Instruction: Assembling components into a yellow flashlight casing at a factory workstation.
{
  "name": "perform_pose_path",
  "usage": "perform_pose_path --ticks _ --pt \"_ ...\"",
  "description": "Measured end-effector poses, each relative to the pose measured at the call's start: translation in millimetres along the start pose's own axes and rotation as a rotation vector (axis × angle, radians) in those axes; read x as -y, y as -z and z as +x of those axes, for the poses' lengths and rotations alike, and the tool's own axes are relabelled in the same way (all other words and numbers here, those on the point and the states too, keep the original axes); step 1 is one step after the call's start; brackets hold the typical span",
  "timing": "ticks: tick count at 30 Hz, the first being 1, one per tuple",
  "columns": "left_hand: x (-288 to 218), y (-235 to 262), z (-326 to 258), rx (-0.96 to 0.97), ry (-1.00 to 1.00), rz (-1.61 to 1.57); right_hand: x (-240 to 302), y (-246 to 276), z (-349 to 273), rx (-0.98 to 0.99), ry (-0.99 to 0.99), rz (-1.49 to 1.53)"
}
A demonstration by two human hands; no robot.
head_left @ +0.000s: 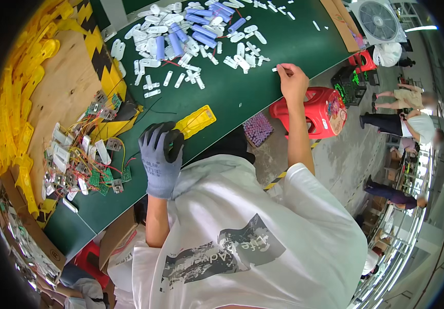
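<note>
I have the right grip (294, 85) out over the edge of the desk (312, 49), finger and thumb pinching a small white piece (275, 69). The left grip (158, 157), in a grey-blue glove, is curled at the near end of a yellow case (197, 122); I can't tell whether its fingers press on the case or only rest there. The case lies on the green top, ahead and to the right of the left grip.

Beyond both grips, toward the far side, I see a spread of white plastic parts (152, 93) with blue cylinders (204, 38) lying among them. To the left of the left grip sits a tangle of circuit boards (95, 178) and wires, and past it a plywood board (77, 72) with a heap of long yellow parts (30, 85) along its outer side.

Below the right grip, off the desk, a red stool (309, 98) stands on the grey floor (309, 165), with a box of violet cylinders (258, 130) near it. Farther right of that grip I make out a dark crate (346, 85), a large fan (379, 20) and several people (412, 126) along the room, beside bright shelving.
</note>
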State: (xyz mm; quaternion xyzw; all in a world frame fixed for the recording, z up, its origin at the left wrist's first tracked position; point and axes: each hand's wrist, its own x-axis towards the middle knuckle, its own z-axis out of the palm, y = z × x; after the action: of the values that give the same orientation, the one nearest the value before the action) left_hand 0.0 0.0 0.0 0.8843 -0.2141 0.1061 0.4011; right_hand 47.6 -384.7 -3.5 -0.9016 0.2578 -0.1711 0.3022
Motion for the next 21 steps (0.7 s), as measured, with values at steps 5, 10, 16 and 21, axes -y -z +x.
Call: perform_pose_path --ticks 5,10,16,21 --pt "-11 -1 -1 -0.018 0.007 -0.010 1 -3 -16 -0.309 0.220 -0.223" --pt "-2 -2 -2 -0.037 -0.006 -0.018 -6 -9 -18 -0.243 0.269 -0.163" --pt "-7 2 2 -0.032 0.002 -0.031 41 -21 -52 0.030 0.223 0.505" --pt "-4 1 -1 -0.061 0.010 -0.029 96 -36 -99 0.466 0.880 0.547"
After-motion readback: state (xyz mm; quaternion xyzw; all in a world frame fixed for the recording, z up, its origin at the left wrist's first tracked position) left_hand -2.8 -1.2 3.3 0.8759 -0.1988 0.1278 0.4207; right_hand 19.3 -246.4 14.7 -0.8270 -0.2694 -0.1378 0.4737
